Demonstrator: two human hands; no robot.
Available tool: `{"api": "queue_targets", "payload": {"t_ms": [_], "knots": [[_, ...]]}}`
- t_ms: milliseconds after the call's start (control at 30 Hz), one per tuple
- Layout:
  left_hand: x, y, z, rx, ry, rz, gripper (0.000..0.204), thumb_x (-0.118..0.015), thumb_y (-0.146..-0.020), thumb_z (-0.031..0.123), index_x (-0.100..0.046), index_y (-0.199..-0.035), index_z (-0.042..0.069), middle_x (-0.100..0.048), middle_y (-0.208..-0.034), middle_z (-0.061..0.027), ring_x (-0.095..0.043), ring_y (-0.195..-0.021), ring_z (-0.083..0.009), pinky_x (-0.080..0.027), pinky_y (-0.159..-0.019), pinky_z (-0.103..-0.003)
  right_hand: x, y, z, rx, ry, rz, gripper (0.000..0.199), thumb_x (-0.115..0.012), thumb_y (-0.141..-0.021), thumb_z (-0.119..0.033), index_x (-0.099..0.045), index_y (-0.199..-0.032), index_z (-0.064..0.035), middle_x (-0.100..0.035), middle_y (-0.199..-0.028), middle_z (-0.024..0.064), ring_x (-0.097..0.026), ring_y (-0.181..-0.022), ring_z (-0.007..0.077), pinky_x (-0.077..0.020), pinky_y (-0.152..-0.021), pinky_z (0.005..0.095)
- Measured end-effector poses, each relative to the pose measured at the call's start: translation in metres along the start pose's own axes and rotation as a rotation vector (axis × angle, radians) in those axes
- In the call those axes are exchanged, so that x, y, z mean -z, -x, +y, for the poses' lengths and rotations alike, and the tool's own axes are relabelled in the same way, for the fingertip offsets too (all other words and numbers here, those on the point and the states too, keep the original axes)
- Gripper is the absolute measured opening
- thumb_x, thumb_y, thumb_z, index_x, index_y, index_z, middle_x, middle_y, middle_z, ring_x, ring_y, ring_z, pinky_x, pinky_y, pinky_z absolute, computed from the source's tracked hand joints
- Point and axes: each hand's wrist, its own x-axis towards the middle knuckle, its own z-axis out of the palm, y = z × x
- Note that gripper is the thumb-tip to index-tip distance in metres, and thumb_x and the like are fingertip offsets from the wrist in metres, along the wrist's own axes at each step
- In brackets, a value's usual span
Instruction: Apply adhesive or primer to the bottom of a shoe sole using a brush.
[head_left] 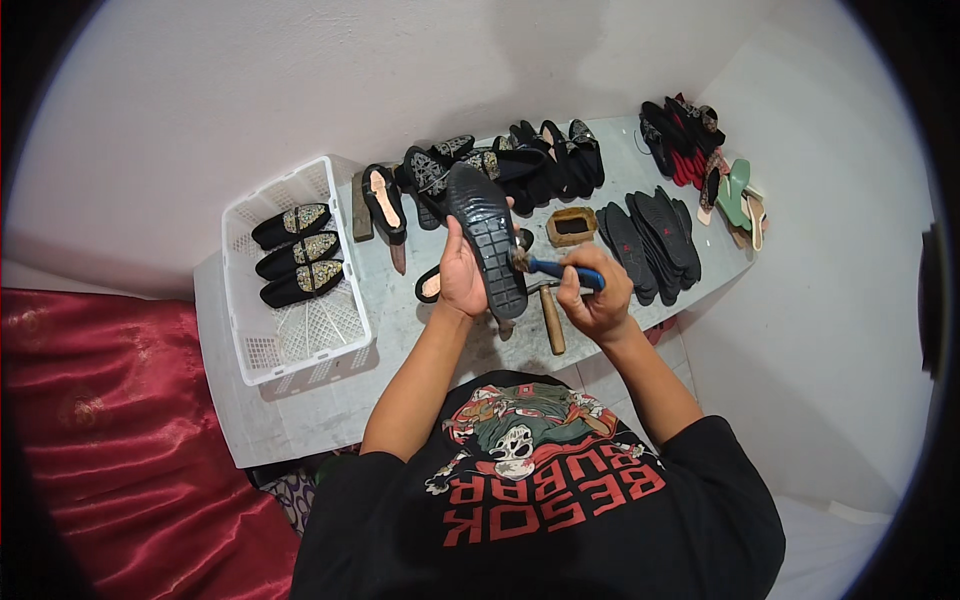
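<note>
My left hand [461, 272] is closed around the side of a black shoe [487, 225], tilted up so its ridged sole faces me. My right hand [600, 298] grips the blue handle of a small brush [560, 269]. The brush's head meets the right edge of the sole near the heel. Below the brush a wooden-handled tool [552, 322] lies on the table; its head is partly hidden. Another shoe with a pale insole [430, 286] is mostly covered by my left hand. An open yellowish container [571, 228] with dark contents stands beyond my right hand.
A white plastic basket [240, 310] at left holds three black shoes with patterned toes [300, 254]. Black soles [650, 247] are stacked at right. Several shoes [560, 165] crowd the table's back, with green sandals [735, 192] at the far right. Red cloth [110, 400] hangs at left.
</note>
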Motion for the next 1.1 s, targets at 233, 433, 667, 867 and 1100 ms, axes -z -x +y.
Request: {"api": "queue_targets", "payload": {"t_ms": [233, 433, 667, 867, 1100], "knots": [[0.012, -0.006, 0.006, -0.11, 0.16, 0.005, 0.068, -0.026, -0.111, 0.057, -0.042, -0.154, 0.007, -0.05, -0.154, -0.0161, -0.064, -0.12, -0.0339, -0.054, -0.095, -0.053, -0.001, 0.016, -0.025, -0.03, -0.077, -0.093, 0.01, -0.068, -0.086, -0.002, -0.061, -0.093, -0.0009, -0.061, -0.072, 0.0107, -0.059, -0.057, 0.0275, -0.0477, -0.053, 0.0377], [0.011, -0.006, 0.003, -0.136, 0.163, 0.048, 0.067, -0.026, -0.111, 0.057, -0.044, -0.151, 0.006, -0.055, -0.149, -0.0157, -0.064, -0.118, -0.0324, -0.054, -0.095, -0.053, -0.007, 0.012, -0.031, -0.055, -0.152, -0.084, 0.01, -0.068, -0.088, -0.005, -0.062, -0.094, -0.0006, -0.062, -0.074, 0.0114, -0.061, -0.058, 0.0268, -0.0491, -0.054, 0.0363], [-0.015, -0.001, -0.005, -0.111, -0.008, 0.143, 0.068, -0.028, -0.11, 0.058, -0.047, -0.148, 0.005, -0.061, -0.139, -0.0128, -0.066, -0.106, -0.0265, -0.059, -0.09, -0.046, -0.017, -0.005, -0.017, -0.128, -0.057, 0.008, 0.01, -0.069, -0.089, -0.007, -0.064, -0.095, -0.0006, -0.066, -0.079, 0.0128, -0.066, -0.065, 0.0293, -0.0534, -0.061, 0.0363], [-0.02, -0.003, -0.007, -0.159, -0.103, 0.271, 0.068, -0.027, -0.11, 0.059, -0.048, -0.147, 0.005, -0.062, -0.139, -0.0123, -0.067, -0.105, -0.0268, -0.059, -0.09, -0.046, -0.023, -0.015, -0.015, -0.136, -0.04, 0.044, 0.01, -0.068, -0.089, -0.008, -0.064, -0.095, -0.001, -0.067, -0.08, 0.0123, -0.067, -0.066, 0.0288, -0.053, -0.063, 0.0365], [-0.005, -0.004, 0.004, -0.176, 0.037, 0.123, 0.067, -0.026, -0.111, 0.055, -0.044, -0.151, 0.005, -0.054, -0.15, -0.0164, -0.065, -0.115, -0.0332, -0.059, -0.093, -0.052, -0.014, 0.005, -0.027, -0.093, -0.069, -0.037, 0.009, -0.069, -0.087, -0.006, -0.064, -0.093, -0.0016, -0.065, -0.078, 0.0112, -0.065, -0.062, 0.0299, -0.0526, -0.06, 0.0374]]}}
